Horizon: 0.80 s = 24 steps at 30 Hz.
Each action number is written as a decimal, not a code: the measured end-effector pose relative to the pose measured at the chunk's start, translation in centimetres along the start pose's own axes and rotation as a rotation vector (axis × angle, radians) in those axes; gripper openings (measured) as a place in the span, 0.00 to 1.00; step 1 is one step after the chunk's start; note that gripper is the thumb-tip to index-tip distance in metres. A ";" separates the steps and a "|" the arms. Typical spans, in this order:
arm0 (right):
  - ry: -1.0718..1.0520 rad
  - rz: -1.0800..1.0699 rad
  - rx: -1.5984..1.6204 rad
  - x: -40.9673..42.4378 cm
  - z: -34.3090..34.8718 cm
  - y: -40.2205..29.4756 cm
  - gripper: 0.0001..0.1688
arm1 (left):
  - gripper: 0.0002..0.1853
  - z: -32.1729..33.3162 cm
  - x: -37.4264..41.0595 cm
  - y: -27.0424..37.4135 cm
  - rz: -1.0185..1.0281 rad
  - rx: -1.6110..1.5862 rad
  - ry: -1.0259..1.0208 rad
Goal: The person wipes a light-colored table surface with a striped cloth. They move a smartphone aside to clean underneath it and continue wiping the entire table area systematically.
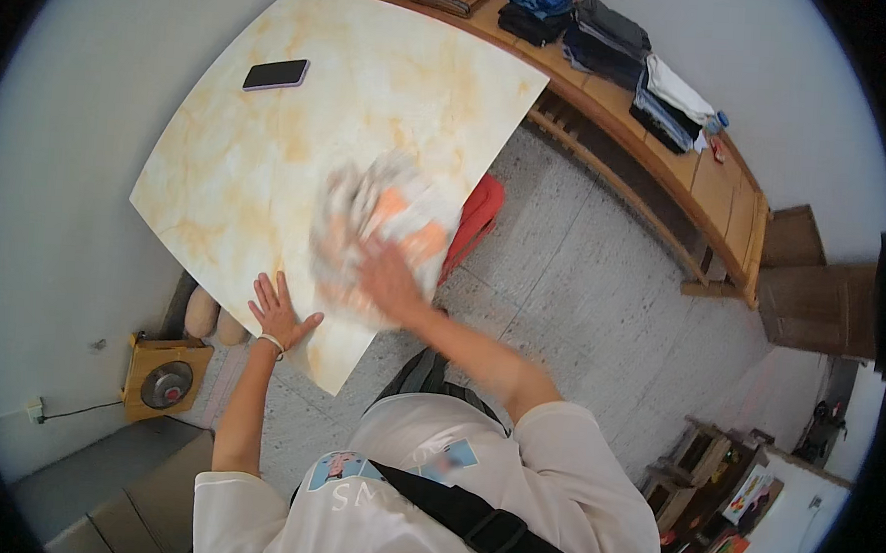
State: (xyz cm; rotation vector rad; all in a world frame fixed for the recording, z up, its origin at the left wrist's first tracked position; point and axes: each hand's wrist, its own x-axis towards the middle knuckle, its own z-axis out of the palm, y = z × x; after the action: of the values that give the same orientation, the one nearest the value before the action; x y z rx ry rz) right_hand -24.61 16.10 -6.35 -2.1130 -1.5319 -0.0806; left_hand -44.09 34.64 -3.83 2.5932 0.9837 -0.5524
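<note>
A crumpled cloth in white, grey and orange lies on the marbled cream tabletop, near its right side, blurred by motion. On the cloth's lower part rests my right hand, also blurred; whether its fingers grip the fabric is not clear. To the left, my left hand lies palm down with spread fingers on the table near the front edge, holding nothing. A dark-screened phone lies at the table's upper left.
Behind and right stands a long bamboo bench with folded clothes. A red stool is partly under the table's right edge. At the lower left is a yellow-framed heater or fan with a cord to a wall socket.
</note>
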 end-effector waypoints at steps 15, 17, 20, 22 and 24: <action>0.015 0.151 -0.419 9.5 -6.7 24.4 0.21 | 0.72 -0.4 0.7 0.8 -0.118 -0.085 -0.092; 0.125 0.278 -0.278 10.2 -6.7 26.3 0.21 | 0.71 -0.7 1.3 2.3 -0.216 -0.179 -0.099; -0.054 0.141 -0.382 9.5 -5.4 23.7 0.21 | 0.68 -1.7 4.2 7.2 -0.366 -0.344 -0.049; -0.001 -0.113 -0.182 7.0 -4.9 22.4 0.21 | 0.67 -1.0 6.8 11.5 -0.397 -0.380 -0.015; -0.196 -0.121 -0.072 5.8 -7.2 20.2 0.18 | 0.66 -1.2 8.9 16.5 -0.378 -0.380 0.017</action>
State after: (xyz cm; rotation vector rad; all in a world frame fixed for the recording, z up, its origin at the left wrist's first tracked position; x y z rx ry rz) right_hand -2.53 13.50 -5.79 -2.1343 -1.7959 0.0294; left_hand -26.37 28.29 -4.40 2.0938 1.4409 -0.3837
